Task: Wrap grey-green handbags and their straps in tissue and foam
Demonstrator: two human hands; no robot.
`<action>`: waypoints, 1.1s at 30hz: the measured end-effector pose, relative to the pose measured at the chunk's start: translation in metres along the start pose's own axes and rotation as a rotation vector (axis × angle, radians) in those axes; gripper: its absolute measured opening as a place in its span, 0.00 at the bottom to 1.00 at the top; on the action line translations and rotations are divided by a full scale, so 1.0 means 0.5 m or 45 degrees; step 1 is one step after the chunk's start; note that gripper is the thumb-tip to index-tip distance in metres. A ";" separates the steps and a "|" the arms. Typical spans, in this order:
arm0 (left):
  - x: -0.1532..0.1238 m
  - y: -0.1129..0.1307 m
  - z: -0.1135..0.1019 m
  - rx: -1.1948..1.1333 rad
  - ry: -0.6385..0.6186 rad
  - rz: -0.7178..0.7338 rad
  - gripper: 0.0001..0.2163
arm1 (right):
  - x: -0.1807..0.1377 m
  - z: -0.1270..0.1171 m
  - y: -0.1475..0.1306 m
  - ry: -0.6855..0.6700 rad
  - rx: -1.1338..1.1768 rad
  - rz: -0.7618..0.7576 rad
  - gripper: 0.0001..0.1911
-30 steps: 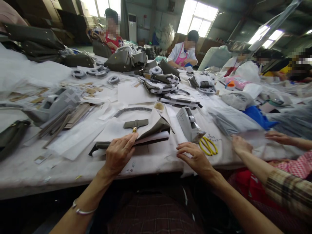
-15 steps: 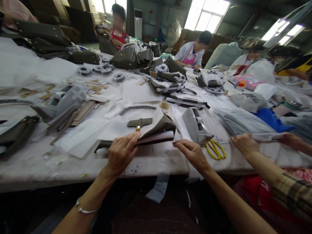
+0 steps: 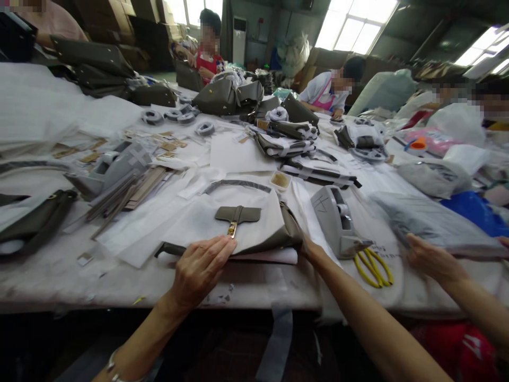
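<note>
A dark olive handbag [image 3: 292, 228] lies on the table in front of me, with white wrapping paper [image 3: 262, 231] over much of its face. Its T-shaped strap tab [image 3: 238, 214] and gold clasp [image 3: 233, 229] show above the paper. My left hand [image 3: 204, 268] grips the bag's near edge just below the clasp, fingers together on top. At the bag's right side is my right hand [image 3: 312, 249], its fingers hidden behind the bag. The wrapped grey handle [image 3: 238, 184] arches at the far side.
Right of the bag stand a grey tape dispenser [image 3: 334, 217] and yellow-handled scissors [image 3: 374, 268]. A co-worker's hand [image 3: 433, 260] is beside a plastic-wrapped package [image 3: 433, 225]. Another dispenser [image 3: 115, 164] and flat strips [image 3: 131, 196] lie left. Clear tape [image 3: 278, 329] hangs off the table edge.
My right hand has moved from the table in front of the bag to the bag's right side. The bag's papered face lies flatter, and the view has shifted left.
</note>
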State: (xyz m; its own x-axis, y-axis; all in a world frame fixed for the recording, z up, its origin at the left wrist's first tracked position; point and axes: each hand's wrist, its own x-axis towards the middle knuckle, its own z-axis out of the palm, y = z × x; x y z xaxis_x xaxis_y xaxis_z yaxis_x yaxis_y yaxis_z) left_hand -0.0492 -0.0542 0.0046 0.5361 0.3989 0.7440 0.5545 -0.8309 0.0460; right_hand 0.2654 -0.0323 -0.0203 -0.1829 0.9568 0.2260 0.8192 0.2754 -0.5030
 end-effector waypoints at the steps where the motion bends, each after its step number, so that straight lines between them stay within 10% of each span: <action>1: -0.001 0.002 0.001 0.003 -0.014 0.010 0.19 | 0.008 -0.011 0.013 0.017 0.083 0.050 0.17; 8: -0.006 0.027 0.024 0.086 -0.149 0.099 0.15 | 0.064 -0.116 -0.012 0.638 0.618 0.474 0.18; 13: -0.010 0.030 0.031 0.104 -0.171 0.103 0.15 | 0.129 -0.125 -0.150 0.154 0.213 -0.077 0.11; 18: -0.012 0.034 0.032 0.116 -0.155 0.076 0.15 | 0.164 -0.047 -0.151 -0.477 -0.472 0.002 0.15; 28: -0.019 0.037 0.037 0.107 -0.118 0.038 0.15 | 0.168 -0.037 -0.089 -0.558 -0.716 -0.100 0.26; 33: -0.016 0.037 0.037 0.096 -0.074 0.032 0.15 | 0.202 -0.030 -0.088 -0.410 -0.542 0.292 0.23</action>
State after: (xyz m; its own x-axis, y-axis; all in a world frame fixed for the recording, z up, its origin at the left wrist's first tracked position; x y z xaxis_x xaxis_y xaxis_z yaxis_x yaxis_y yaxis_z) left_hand -0.0316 -0.0657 -0.0129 0.5853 0.4016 0.7044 0.5854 -0.8104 -0.0243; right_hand 0.2188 0.0507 0.0371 -0.0762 0.9861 -0.1480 0.9917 0.0595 -0.1144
